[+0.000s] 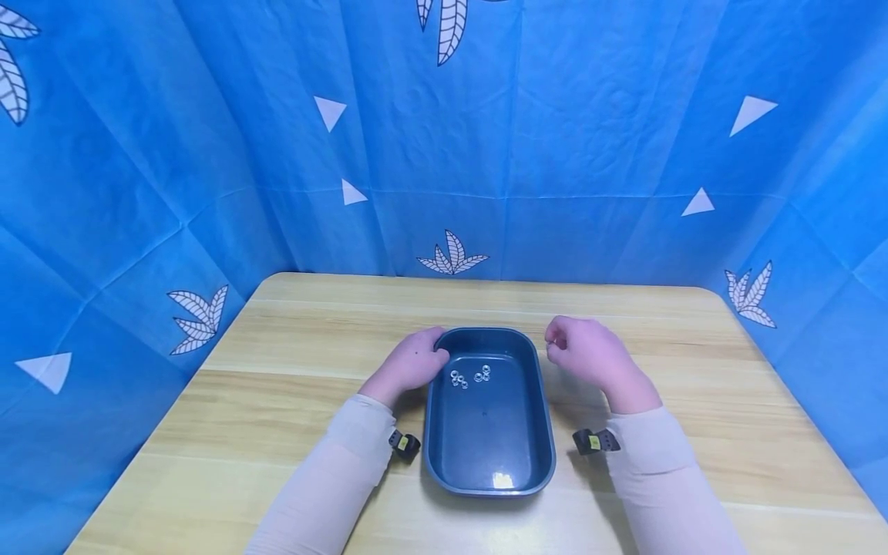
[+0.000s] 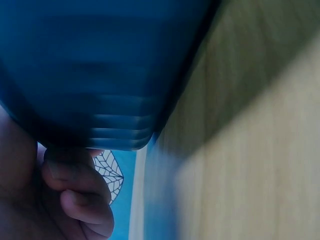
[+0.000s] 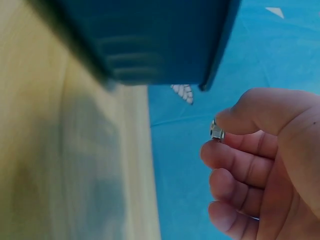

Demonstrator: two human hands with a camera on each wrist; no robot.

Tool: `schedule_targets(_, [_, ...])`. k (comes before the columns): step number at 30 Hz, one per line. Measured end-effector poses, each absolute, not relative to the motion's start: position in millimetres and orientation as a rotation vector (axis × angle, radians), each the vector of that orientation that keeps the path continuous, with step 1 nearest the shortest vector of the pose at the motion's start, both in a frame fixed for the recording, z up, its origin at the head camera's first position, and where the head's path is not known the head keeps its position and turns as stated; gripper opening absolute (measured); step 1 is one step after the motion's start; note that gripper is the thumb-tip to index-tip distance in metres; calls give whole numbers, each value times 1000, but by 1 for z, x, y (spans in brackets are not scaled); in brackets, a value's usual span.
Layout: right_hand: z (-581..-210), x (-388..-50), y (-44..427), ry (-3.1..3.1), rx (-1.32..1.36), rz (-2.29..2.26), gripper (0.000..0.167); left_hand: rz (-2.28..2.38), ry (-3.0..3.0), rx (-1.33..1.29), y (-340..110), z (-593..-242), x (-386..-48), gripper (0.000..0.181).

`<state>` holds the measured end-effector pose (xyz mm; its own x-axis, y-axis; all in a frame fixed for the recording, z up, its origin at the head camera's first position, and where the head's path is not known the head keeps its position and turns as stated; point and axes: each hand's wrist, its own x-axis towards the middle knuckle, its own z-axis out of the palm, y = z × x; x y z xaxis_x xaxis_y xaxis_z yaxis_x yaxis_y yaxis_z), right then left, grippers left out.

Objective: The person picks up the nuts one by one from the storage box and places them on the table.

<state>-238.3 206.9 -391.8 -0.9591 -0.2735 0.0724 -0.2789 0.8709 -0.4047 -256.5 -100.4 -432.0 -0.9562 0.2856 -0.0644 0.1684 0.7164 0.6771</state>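
A dark blue rectangular tray (image 1: 486, 455) lies in front of me in the head view. Several small shiny metal nuts (image 1: 461, 380) sit in two loose groups on its floor, toward the far end. My left hand (image 1: 411, 361) grips the tray's far left rim, thumb over the edge and fingers outside, as the left wrist view also shows. Just right of the tray, my right hand (image 1: 590, 351) is held apart from the rim. Between thumb and forefinger it pinches a hex nut (image 3: 216, 131), seen clearly in the right wrist view. The other fingers curl loosely.
The tray stands on a light wooden table (image 1: 277, 432) with rounded far corners. Behind and at both sides hangs a blue curtain (image 1: 590, 139) with white leaves and triangles. A dark wrist camera (image 1: 405, 445) is strapped to the left sleeve, another wrist camera (image 1: 595, 442) to the right.
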Motion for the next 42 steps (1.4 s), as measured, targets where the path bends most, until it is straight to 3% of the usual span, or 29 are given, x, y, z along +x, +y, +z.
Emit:
schedule_targets(22, [-423,-248,222,-3174,440,618,9,1061,2757,367,-98,-431,-255,47])
schedule_targets(42, [-428,-250,219,-3200,450,605,9,1042,2777,372,-100,-433,-256,46])
